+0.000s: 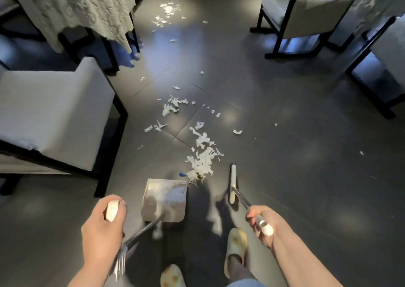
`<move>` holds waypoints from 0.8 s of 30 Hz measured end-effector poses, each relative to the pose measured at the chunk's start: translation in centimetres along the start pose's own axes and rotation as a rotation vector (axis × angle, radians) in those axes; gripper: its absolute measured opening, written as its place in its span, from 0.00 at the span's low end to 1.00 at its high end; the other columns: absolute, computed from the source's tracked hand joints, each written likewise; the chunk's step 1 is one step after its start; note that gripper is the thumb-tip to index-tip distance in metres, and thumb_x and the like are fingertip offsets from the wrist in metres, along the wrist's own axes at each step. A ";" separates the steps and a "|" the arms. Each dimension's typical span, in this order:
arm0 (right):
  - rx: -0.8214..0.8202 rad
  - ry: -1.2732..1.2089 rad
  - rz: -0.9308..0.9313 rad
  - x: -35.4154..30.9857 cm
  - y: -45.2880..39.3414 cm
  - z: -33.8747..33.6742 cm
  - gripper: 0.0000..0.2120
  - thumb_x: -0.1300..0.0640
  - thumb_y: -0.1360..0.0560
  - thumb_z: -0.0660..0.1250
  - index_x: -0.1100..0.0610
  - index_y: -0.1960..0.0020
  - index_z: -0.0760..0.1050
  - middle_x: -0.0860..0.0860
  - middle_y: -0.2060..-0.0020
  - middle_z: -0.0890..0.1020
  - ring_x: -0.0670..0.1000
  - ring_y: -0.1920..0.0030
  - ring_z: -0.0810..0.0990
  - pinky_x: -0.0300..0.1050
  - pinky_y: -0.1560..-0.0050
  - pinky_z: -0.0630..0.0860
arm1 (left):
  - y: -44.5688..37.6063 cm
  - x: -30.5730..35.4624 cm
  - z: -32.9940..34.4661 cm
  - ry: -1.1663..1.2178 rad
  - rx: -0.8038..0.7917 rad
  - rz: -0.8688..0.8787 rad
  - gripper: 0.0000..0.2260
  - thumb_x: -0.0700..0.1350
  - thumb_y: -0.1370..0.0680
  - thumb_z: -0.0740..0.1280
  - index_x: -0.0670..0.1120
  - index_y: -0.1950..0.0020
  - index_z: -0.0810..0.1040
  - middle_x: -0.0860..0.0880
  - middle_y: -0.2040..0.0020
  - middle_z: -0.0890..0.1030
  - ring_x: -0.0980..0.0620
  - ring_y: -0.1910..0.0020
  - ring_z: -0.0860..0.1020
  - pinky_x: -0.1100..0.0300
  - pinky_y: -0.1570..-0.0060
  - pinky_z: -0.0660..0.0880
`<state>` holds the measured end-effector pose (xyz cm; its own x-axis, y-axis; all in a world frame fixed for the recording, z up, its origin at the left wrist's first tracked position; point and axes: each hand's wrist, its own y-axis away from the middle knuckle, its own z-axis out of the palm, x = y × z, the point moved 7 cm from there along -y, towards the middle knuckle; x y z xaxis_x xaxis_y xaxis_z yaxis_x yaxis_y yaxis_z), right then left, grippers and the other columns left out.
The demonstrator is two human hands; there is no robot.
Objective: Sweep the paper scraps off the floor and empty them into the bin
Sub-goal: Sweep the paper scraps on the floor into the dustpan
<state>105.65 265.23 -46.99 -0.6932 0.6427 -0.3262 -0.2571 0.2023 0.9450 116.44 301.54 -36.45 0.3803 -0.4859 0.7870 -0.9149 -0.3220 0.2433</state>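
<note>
White torn paper scraps (202,161) lie strewn across grey floor (285,166).

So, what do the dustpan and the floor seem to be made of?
The dustpan looks like shiny metal, maybe steel: its tray mirrors the light. Its handle tip in the left hand seems pale plastic. The floor looks like dark polished tile, with glossy reflections and visible joints.

Left hand (103,225) is curling its fingers round a handle top, knuckles up, forearm running back toward 7 o'clock. Right hand (263,224) is gripping a second handle near its end, forearm running back toward 5 o'clock. Both hands are lying well apart.
</note>
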 end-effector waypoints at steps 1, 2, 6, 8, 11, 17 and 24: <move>-0.040 0.040 0.021 -0.8 -0.4 -0.2 0.10 0.69 0.31 0.59 0.60 0.69 0.68 0.51 0.84 0.68 0.47 0.89 0.65 0.30 0.88 0.61 | 0.3 0.2 0.0 -0.013 0.031 -0.012 0.05 0.47 0.22 0.68 0.57 0.55 0.78 0.42 0.68 0.79 0.50 0.78 0.75 0.59 0.69 0.73; -0.082 0.061 0.046 -1.8 -0.4 -0.3 0.10 0.69 0.30 0.59 0.60 0.68 0.68 0.50 0.83 0.67 0.46 0.89 0.65 0.30 0.88 0.61 | 0.6 0.6 0.0 -0.016 0.061 -0.028 0.05 0.47 0.22 0.68 0.57 0.55 0.77 0.42 0.68 0.78 0.50 0.78 0.75 0.59 0.68 0.73; -0.189 0.149 0.064 -7.3 1.1 -1.6 0.09 0.66 0.29 0.62 0.56 0.65 0.68 0.48 0.83 0.66 0.43 0.88 0.62 0.28 0.88 0.56 | 1.5 1.8 0.8 0.010 0.199 -0.099 0.04 0.46 0.22 0.67 0.55 0.54 0.77 0.42 0.68 0.80 0.43 0.71 0.79 0.55 0.62 0.72; -0.184 0.395 -0.051 -9.9 2.1 -1.4 0.06 0.67 0.32 0.65 0.57 0.63 0.71 0.49 0.81 0.67 0.44 0.87 0.63 0.28 0.86 0.55 | 1.8 2.5 1.9 0.031 0.255 -0.129 0.02 0.47 0.22 0.67 0.54 0.53 0.78 0.43 0.67 0.80 0.43 0.71 0.80 0.54 0.61 0.72; -0.181 0.660 -0.247 -12.7 2.2 -0.3 0.09 0.73 0.32 0.63 0.65 0.56 0.78 0.53 0.79 0.72 0.47 0.85 0.67 0.31 0.84 0.60 | 2.7 3.3 4.2 0.057 0.296 -0.156 0.02 0.46 0.21 0.67 0.53 0.52 0.78 0.43 0.67 0.80 0.43 0.71 0.80 0.53 0.60 0.74; -0.366 0.599 -0.102 -15.3 0.7 2.5 0.18 0.71 0.29 0.59 0.55 0.44 0.76 0.53 0.69 0.74 0.44 0.82 0.67 0.31 0.86 0.59 | 4.3 3.6 5.5 0.068 0.359 -0.223 0.08 0.47 0.22 0.67 0.60 0.58 0.75 0.44 0.71 0.78 0.44 0.69 0.80 0.53 0.62 0.73; -0.416 0.469 0.106 -16.7 -1.8 5.5 0.10 0.68 0.27 0.59 0.63 0.46 0.71 0.55 0.67 0.74 0.42 0.82 0.67 0.30 0.87 0.60 | 2.7 3.1 2.8 0.049 0.420 -0.290 0.10 0.47 0.22 0.67 0.62 0.60 0.75 0.43 0.70 0.78 0.43 0.70 0.79 0.52 0.59 0.74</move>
<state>121.37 258.18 -43.11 -0.9262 0.2326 -0.2967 -0.3456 -0.2095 0.9147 115.55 296.90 -34.90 0.5942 -0.2925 0.7492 -0.6359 -0.7412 0.2149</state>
